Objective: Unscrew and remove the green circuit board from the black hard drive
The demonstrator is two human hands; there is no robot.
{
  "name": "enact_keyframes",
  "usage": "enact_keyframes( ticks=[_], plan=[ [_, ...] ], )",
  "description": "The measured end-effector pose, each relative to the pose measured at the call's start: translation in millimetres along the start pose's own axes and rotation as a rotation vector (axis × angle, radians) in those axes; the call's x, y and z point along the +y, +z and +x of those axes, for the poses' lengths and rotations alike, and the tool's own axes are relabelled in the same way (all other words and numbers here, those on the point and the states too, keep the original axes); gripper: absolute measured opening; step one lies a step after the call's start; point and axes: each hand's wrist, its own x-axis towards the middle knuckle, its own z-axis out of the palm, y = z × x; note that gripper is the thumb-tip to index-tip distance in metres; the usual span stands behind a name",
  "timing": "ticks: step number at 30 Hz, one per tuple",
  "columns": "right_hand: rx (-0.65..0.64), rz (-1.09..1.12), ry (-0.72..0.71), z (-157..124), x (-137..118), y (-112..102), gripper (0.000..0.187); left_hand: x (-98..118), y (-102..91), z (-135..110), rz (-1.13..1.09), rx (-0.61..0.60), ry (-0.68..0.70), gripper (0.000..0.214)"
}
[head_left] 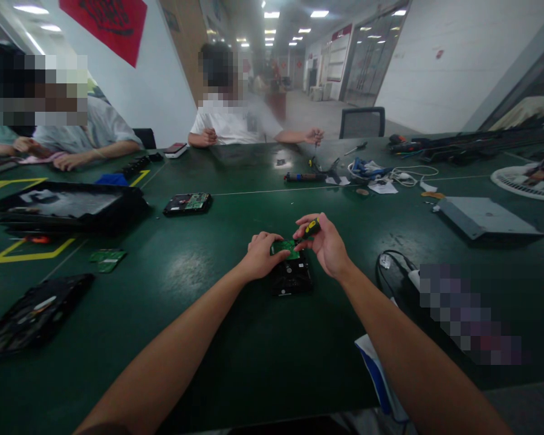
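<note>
One likely stiff, dense hard drive (pixel 294 279), best held by its edges, off the fragile circuit board (pixel 285 246), sits clasped by my left hand (pixel 260 257) while my right hand (pixel 329 249) pinches a screwdriver (pixel 312 228).

1. Ceiling lights (pixel 320 14) bright at back; near foreground dim.
2. Soft glare patches on green surface (pixel 236 208).
3. Haze blurs upper middle, smearing white shirt (pixel 224 121).
4. Wide-angle stretch toward edges.
5. Pixelation left, right.

The table (pixel 254 350) looks smooth and glossy, the drive (pixel 292 279) like dark, faintly shiny metal, the screwdriver (pixel 312 228) plastic-handled, the tray (pixel 133 208) black plastic, the box (pixel 489 216) smooth matt metal, the chair (pixel 362 123) mesh-backed.
</note>
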Motion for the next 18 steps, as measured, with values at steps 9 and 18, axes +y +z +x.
enact_keyframes(
  ticks=[9,18],
  plan=[
    [0.035,-0.096,-0.015,-1.7,-1.2,1.0,0.034,-0.3,1.1,0.2,-0.014,0.004,-0.007,0.05],
    [-0.003,-0.038,-0.053,-2.2,0.0,0.6,0.026,0.3,1.6,0.5,-0.004,0.006,-0.011,0.05]
  ],
)
